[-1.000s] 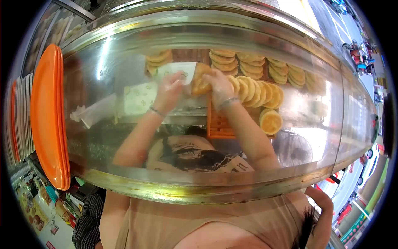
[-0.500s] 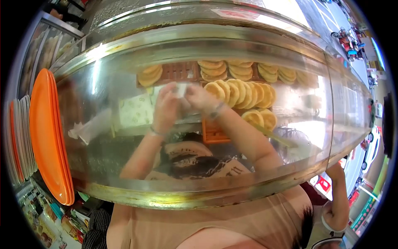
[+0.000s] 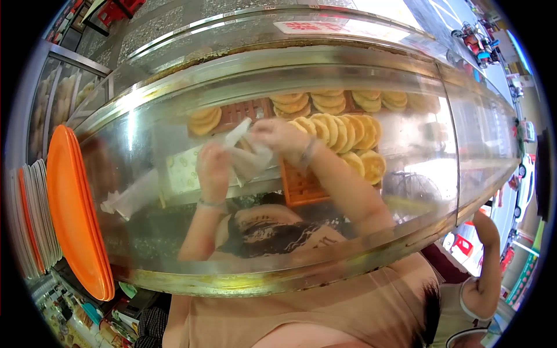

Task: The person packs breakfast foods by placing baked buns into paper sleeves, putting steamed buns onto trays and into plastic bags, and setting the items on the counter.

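Note:
Through the cloudy pane of a glass display case (image 3: 348, 249) I see both my hands at a thin white bag (image 3: 249, 159). My left hand (image 3: 213, 168) has its fingers closed at the bag's left side. My right hand (image 3: 281, 139) pinches the upper right part, its wrist close to a row of round golden cakes (image 3: 336, 130). Below that wrist is an orange-brown slatted tray (image 3: 301, 181). A printed pale sheet or stack of bags (image 3: 184, 168) lies left of my left hand. Glare and the pane blur the fingertips.
Orange plates (image 3: 78, 209) and white plates (image 3: 40, 220) are stacked at the left. More cakes (image 3: 290, 104) sit in trays along the back of the case. A crumpled white bag (image 3: 133, 197) shows at lower left. Another person's arm (image 3: 487, 261) is at the right.
The small white folded piece between my hands is now a larger, spread-out bag. My left hand has moved left and down, farther from my right hand. The camera view has shifted slightly.

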Demonstrator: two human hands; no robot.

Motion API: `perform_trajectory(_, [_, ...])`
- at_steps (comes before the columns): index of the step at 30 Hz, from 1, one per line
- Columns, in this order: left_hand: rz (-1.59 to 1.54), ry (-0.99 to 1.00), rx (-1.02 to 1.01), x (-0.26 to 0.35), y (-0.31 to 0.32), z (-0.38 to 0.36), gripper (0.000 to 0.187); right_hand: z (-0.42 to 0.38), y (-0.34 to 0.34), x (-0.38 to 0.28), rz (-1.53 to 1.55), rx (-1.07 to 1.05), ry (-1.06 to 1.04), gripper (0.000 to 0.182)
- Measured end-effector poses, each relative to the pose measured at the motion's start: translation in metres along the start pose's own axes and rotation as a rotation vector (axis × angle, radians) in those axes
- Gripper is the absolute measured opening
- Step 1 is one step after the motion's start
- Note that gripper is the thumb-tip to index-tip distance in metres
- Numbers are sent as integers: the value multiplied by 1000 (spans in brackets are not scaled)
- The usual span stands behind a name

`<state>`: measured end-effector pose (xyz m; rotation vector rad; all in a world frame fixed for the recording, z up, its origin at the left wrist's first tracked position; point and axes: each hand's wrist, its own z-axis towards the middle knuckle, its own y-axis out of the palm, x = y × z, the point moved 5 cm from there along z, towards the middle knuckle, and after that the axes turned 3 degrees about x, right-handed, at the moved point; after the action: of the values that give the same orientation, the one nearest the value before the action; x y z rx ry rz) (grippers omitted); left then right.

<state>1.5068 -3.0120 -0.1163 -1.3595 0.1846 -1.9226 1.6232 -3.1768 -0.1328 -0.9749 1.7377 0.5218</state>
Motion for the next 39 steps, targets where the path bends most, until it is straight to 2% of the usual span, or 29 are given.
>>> perform_trajectory(2, [-7, 20, -13, -8, -1, -1, 12, -2, -36, -3, -324, 216, -65, 39])
perform_trajectory(4, [2, 22, -23, -14, 1, -9, 11, 0, -88, -8, -577, 467, -19, 38])
perform_trajectory(6, [-73, -10, -129, -24, 15, -15, 8, -2, -130, -4, -751, 670, 45, 37])
perform_trajectory(8, [17, -46, -121, -37, 12, -18, 7, 14, -166, 12, -853, 802, 87, 37])
perform_trajectory(12, [291, -88, -153, -61, -20, -20, 3, 48, -193, 47, -854, 905, 119, 36])
perform_trajectory(16, [368, -109, -169, -76, -62, -12, 4, 40, -182, 44, -755, 934, 140, 36])
perform_trajectory(17, [384, -150, -249, -79, -69, -12, 5, 36, -176, 45, -723, 931, 136, 36])
perform_trajectory(18, [393, -194, -328, -89, -77, -14, 7, 32, -167, 45, -676, 922, 130, 36])
perform_trajectory(19, [403, -205, -323, -98, -83, -11, 7, 38, -170, 65, -673, 908, 124, 36])
perform_trajectory(21, [415, -188, -499, -116, -82, -17, 13, 55, -158, 116, -379, 700, -104, 34])
perform_trajectory(22, [421, -192, -496, -117, -80, -19, 13, 49, -125, 94, 208, 623, -119, 35])
perform_trajectory(23, [578, -199, -493, -118, -73, -23, 27, 40, -81, 74, 790, 511, -120, 38])
perform_trajectory(24, [733, -205, -489, -117, -64, -25, 43, 30, -49, 61, 956, 458, 8, 38])
perform_trajectory(25, [738, -205, -488, -130, -49, -31, 43, 28, -24, 55, 1119, 400, 132, 37])
perform_trajectory(27, [753, -563, -213, -177, -31, -55, 79, 37, 18, 86, 1312, 233, 187, 39])
perform_trajectory(28, [756, -560, -208, -175, -21, -55, 79, 42, 39, 94, 1335, 166, 221, 41])
perform_trajectory(29, [745, -672, -76, -172, -20, -57, 86, 45, 61, 99, 1356, 100, 256, 44])
perform_trajectory(30, [729, -783, 55, -172, -21, -64, 93, 45, 76, 102, 1358, 100, 255, 44])
perform_trajectory(31, [732, -778, 61, -177, -17, -65, 93, 48, 89, 105, 1224, 130, 258, 44])
perform_trajectory(32, [752, -828, 116, -182, -17, -70, 91, 52, 99, 108, 1091, 160, 261, 45])
perform_trajectory(33, [771, -878, 168, -192, -15, -80, 88, 57, 107, 112, 1094, 160, 259, 45])
perform_trajectory(34, [773, -874, 169, -221, -9, -97, 88, 63, 115, 118, 924, 106, 312, 44])
perform_trajectory(35, [741, -826, 213, -247, -8, -114, 77, 68, 124, 125, 751, 52, 364, 44])
perform_trajectory(36, [710, -775, 259, -261, -13, -120, 66, 74, 133, 128, 752, 48, 360, 44])
perform_trajectory(37, [714, -770, 266, -264, -23, -118, 66, 84, 144, 126, 640, -40, 292, 41])
perform_trajectory(39, [663, -831, -156, -252, -33, -115, 45, 105, 176, 133, 535, -136, 226, 39])
